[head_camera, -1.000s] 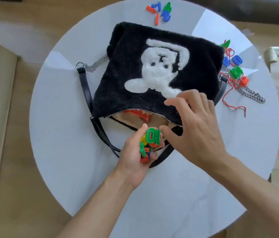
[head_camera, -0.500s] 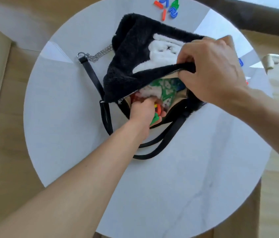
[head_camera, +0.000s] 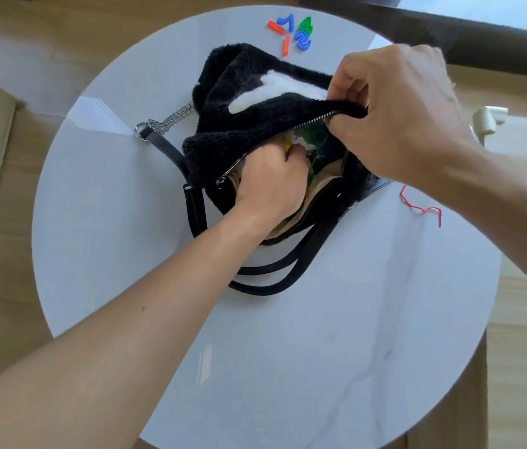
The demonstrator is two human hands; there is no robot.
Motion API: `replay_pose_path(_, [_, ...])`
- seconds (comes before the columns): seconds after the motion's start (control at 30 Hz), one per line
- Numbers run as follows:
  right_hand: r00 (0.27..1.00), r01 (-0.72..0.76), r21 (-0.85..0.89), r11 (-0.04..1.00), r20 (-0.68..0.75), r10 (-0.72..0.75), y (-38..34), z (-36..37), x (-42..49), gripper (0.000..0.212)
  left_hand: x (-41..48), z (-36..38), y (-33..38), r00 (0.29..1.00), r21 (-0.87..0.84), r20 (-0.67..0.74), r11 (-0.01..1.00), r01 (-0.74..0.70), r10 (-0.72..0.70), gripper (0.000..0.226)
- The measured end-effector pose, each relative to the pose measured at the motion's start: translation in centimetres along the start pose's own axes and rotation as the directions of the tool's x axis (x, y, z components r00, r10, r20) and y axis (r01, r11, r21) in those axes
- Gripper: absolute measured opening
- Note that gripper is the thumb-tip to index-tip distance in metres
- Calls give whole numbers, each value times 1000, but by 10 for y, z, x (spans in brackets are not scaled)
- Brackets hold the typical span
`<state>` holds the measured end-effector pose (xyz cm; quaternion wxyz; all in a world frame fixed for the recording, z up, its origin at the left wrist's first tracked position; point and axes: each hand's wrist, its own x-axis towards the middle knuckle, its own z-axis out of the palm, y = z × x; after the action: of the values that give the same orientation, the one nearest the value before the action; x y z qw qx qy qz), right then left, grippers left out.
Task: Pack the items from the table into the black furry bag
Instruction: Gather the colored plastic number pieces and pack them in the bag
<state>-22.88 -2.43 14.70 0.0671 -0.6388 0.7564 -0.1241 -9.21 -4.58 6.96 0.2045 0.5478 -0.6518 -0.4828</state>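
The black furry bag (head_camera: 249, 124) with a white plush figure lies on the round white table (head_camera: 320, 351), its zipper mouth facing me. My right hand (head_camera: 394, 118) pinches the upper zipper edge and holds it up, so the tan lining and green and white contents show. My left hand (head_camera: 268, 186) is inside the mouth up to the knuckles, fingers curled. A yellow bit of the plastic number pieces (head_camera: 288, 144) peeks out at its fingertips; the rest of that handful is hidden.
Several loose red, blue and green plastic numbers (head_camera: 294, 32) lie at the table's far edge. A red string (head_camera: 424, 207) trails right of the bag. The bag's chain (head_camera: 171, 119) and black straps (head_camera: 288, 270) spread over the table.
My left hand has carried its handful of plastic numbers from in front of the bag deep into its mouth. My right hand took the zipper edge and lifted it.
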Motion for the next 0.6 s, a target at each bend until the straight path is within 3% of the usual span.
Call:
replay_pose_path(0.1, [1000,7,19,1000,-9,-7,2,1,-1,7,5,-8,-6,968,248,114,937,-246,224,17])
replay_pose_path(0.27, [1000,-9,36,999,-15,9,5,3,-2,9,22,-15,-19,860,440,284,739,-510,425,44])
replay_pose_path(0.33, [1000,-8,45,999,-10,8,4,5,-3,9,27,-13,-29,839,474,347,693,-543,420,50])
replay_pose_path(0.43, [1000,-12,69,998,25,10,3,6,-6,8,31,-11,-39,848,523,434,681,-512,304,59])
replay_pose_path(0.6, [999,-8,83,997,43,5,5,7,-8,6,13,-20,-32,879,483,345,741,-467,328,57])
